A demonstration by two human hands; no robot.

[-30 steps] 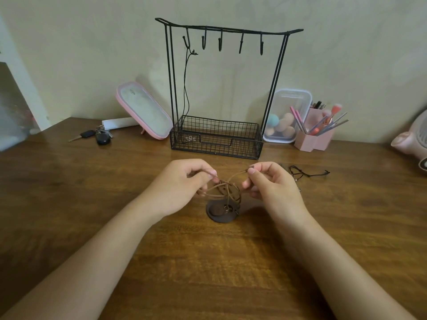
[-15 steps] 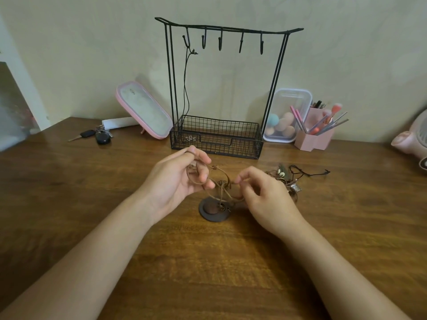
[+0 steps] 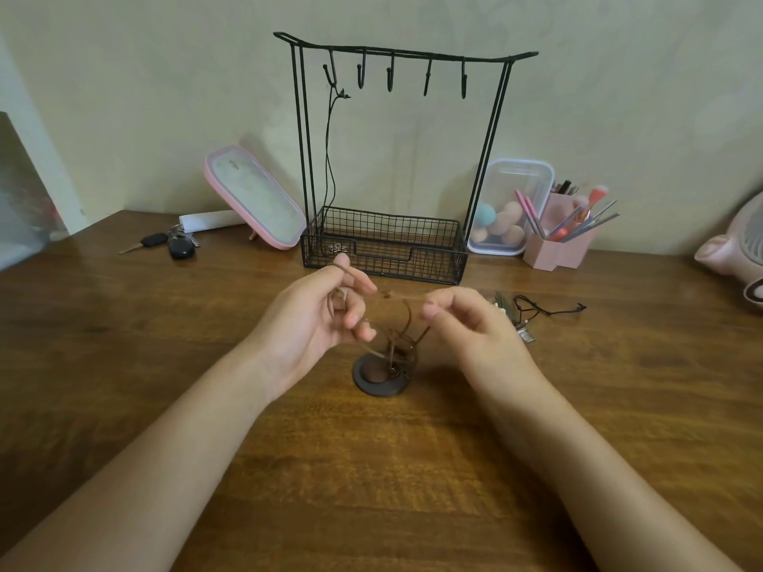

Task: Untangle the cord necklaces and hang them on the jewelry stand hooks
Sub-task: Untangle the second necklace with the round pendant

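A brown cord necklace (image 3: pixel 406 324) stretches between my hands, and its dark round pendant (image 3: pixel 380 373) rests on the wooden table below. My left hand (image 3: pixel 326 319) has the cord looped over its index finger. My right hand (image 3: pixel 466 324) pinches the cord's other part between thumb and fingertip. Behind them stands the black wire jewelry stand (image 3: pixel 392 59) with several hooks. A black cord necklace (image 3: pixel 329 158) hangs from the leftmost hook down into the stand's basket. More tangled necklaces (image 3: pixel 532 311), one with a black cord, lie right of my right hand.
A pink mirror (image 3: pixel 256 196) leans left of the stand, with keys (image 3: pixel 173 243) beside it. A clear box of sponges (image 3: pixel 508 208) and a pink brush holder (image 3: pixel 565 237) sit to the stand's right. A pink fan (image 3: pixel 739 249) is at the far right edge.
My hands have drawn apart, the left rising toward the stand, which opens the brown cord loop wider. The pendant stays on the table.
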